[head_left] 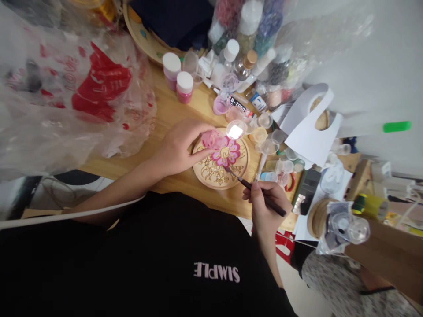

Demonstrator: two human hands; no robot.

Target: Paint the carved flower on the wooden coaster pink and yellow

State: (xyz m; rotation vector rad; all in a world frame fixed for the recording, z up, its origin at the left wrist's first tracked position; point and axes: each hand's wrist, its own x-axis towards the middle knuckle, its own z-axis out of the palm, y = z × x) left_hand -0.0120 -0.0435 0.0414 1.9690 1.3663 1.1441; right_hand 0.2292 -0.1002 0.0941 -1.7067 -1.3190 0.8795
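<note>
A round wooden plaque (215,184) with raised gold flower outlines lies on the table in front of me. Its large flower (231,152) is filled with pink and purple. My left hand (180,147) reaches over the plaque's left side, thumb and fingers closed around a small clear cup (210,139) of pink stuff, tilted above the flower. In my right hand (268,204) is a slim dark-handled tool (245,182) with a narrow metal-looking tip. That tip is at the flower's lower edge; whether it touches the surface, I cannot tell.
Lidded pink jars (184,87), a B-7000 glue tube (239,105) and several small cups (269,145) stand behind and right of the plaque. A plastic bag (99,88) covers the left. White paper (309,125) stands at right. A person in a speckled garment (333,277) is at lower right.
</note>
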